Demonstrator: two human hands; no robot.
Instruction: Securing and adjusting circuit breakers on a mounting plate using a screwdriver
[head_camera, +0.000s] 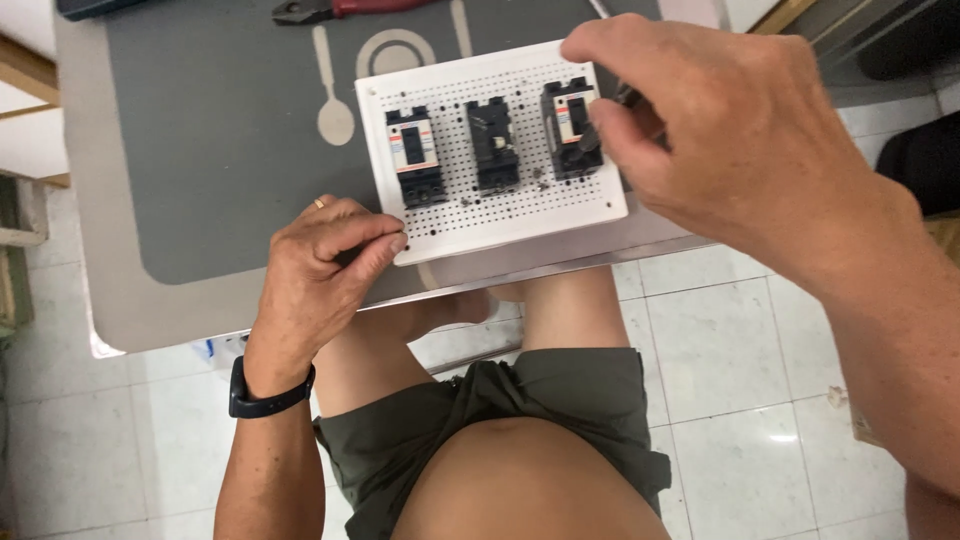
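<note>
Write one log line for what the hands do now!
left hand: steadies white perforated board corner | right hand: at right breaker | breakers mounted: three

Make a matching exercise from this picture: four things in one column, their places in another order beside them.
1 left hand
2 right hand
3 pliers
4 middle breaker

A top edge of the mat
B near left corner of the white perforated board
C at the rightmost breaker
D between two other breakers

Pairs: 1-B, 2-C, 3-A, 4-D
</note>
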